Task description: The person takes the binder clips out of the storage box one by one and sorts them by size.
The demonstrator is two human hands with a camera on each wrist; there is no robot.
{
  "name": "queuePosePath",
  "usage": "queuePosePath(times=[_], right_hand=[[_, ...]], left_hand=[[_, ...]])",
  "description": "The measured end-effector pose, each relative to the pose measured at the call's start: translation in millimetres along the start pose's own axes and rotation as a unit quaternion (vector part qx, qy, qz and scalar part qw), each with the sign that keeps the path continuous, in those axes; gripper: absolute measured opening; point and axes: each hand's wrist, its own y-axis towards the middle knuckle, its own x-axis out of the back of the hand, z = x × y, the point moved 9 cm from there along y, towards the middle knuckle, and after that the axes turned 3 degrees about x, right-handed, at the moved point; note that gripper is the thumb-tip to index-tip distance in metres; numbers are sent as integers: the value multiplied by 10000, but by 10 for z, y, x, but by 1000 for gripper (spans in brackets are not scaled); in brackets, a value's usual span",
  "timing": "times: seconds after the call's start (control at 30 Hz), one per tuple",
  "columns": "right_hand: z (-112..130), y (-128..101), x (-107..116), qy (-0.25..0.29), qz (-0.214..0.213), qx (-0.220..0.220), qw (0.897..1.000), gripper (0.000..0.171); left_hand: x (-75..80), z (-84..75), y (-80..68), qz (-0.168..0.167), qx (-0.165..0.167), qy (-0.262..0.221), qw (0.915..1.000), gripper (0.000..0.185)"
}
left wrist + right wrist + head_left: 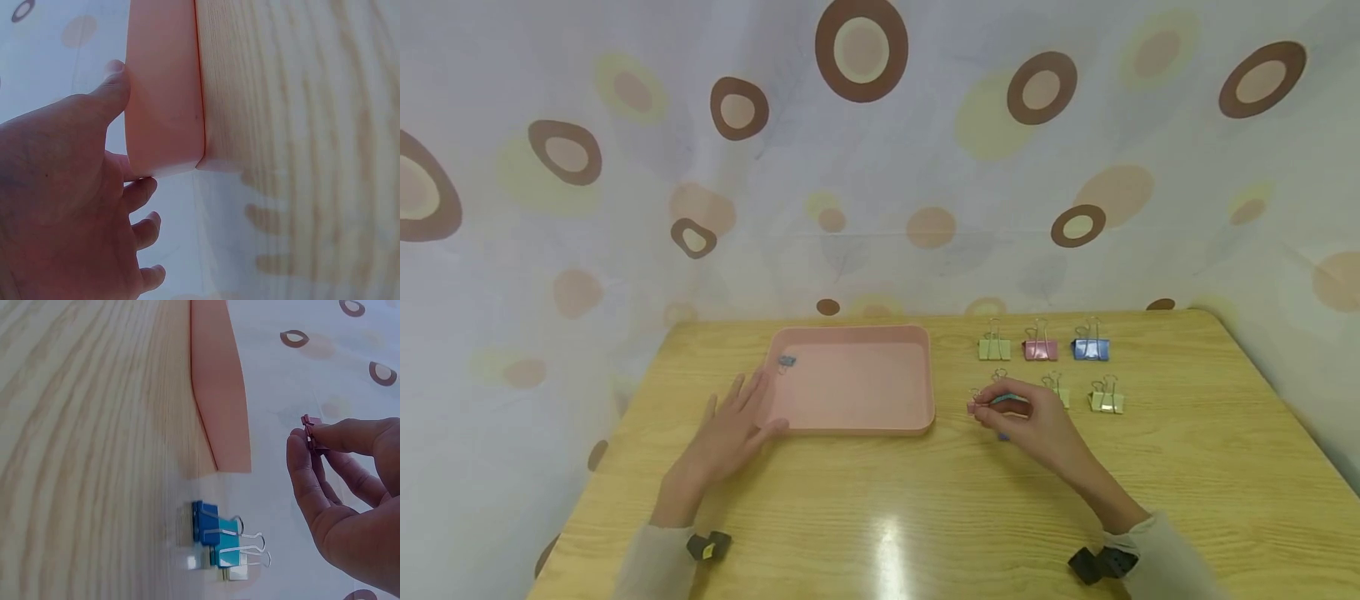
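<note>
- Right hand (1033,421) pinches a small pink clip (309,428) at frame centre-right; keep the pinch firm and lift clear of neighbouring clips.
- Left hand (733,429), fingers flat, steadies the pink tray (850,421); hold it there.

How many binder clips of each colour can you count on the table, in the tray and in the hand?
Pink clips: 2, one pinched in the right hand
Blue clips: 3, one in the tray
Teal clips: 1
Pale green clips: 3
Total: 9, as far as the right hand lets them show
</note>
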Motion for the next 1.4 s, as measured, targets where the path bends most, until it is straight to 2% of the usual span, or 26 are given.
queuePosePath(times=[0.17, 0.37, 0.67, 0.97, 1.2, 1.4], right_hand=[[-53, -126, 172, -218, -115, -64, 9997, 11], [-105, -251, 385, -848, -313, 31, 9959, 9], [-228, -368, 584, -1287, -362, 46, 9910, 7], [-404, -418, 747, -1743, -123, -365, 9839, 10], [-550, -430, 823, -2225, -83, -889, 9708, 16], [-604, -457, 857, -2523, -56, -1037, 9621, 17]], left_hand=[[-16, -12, 16, 9, -27, -18, 10000, 82], [-9, -2, 27, -23, -37, 2, 10000, 82], [-4, 60, -32, -5, 26, 25, 10000, 80], [-2, 61, -14, -26, -45, -6, 10000, 82], [0, 67, -25, -9, -23, -26, 10000, 82], [0, 65, -41, -5, -15, -49, 10000, 82]])
